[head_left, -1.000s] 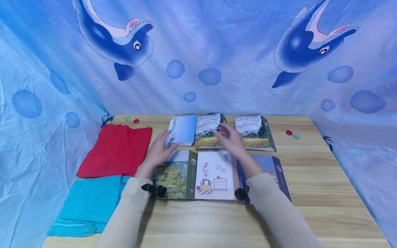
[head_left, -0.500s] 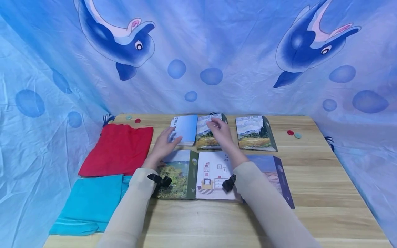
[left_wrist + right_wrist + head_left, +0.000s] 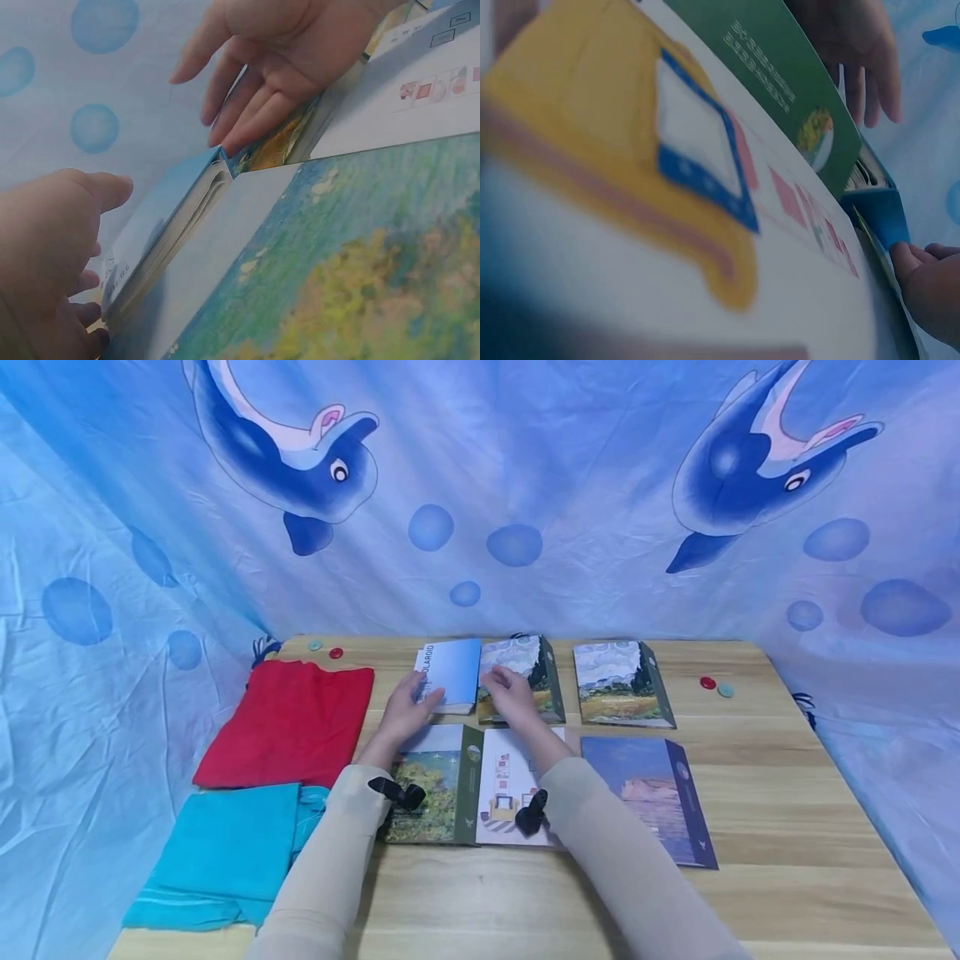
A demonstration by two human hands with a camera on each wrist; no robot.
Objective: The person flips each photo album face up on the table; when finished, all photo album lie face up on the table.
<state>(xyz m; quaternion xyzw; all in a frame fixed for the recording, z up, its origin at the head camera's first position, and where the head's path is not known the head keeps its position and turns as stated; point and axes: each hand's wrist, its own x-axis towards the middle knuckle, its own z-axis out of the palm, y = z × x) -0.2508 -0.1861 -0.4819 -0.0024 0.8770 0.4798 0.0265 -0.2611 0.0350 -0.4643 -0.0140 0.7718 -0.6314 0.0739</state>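
Head view: the right hand (image 3: 510, 693) has slid left over the last second and now hangs just beside the right edge of the glossy blue-and-white rectangular album (image 3: 459, 664), upper middle of the frame. The left hand (image 3: 405, 706) is at that album's left edge, pretty much where it was. So the blue one is bracketed from both sides, and I'd guess it's what they're dealing with. It's lying flat on the pale wood-grain table (image 3: 787, 810).

Left hand's loosely spread, thumb well apart from the fingers; right hand's fingers are stretched out, going by the left wrist view. Neither seems to be pinching anything. Can't tell if a fingertip actually touches the album.

Writing: "OLAROID" shows up the blue cover's left side, with the start behind the left hand, so presumably POLAROID. The green-and-yellow painted-cover album (image 3: 442, 777), lower middle, says "PHOTO ALBUM". The purple-blue seascape album (image 3: 652, 781) on its right just gives me "UM". Lettering on the white album with a drawn yellow armchair (image 3: 498, 781) is too small to read.
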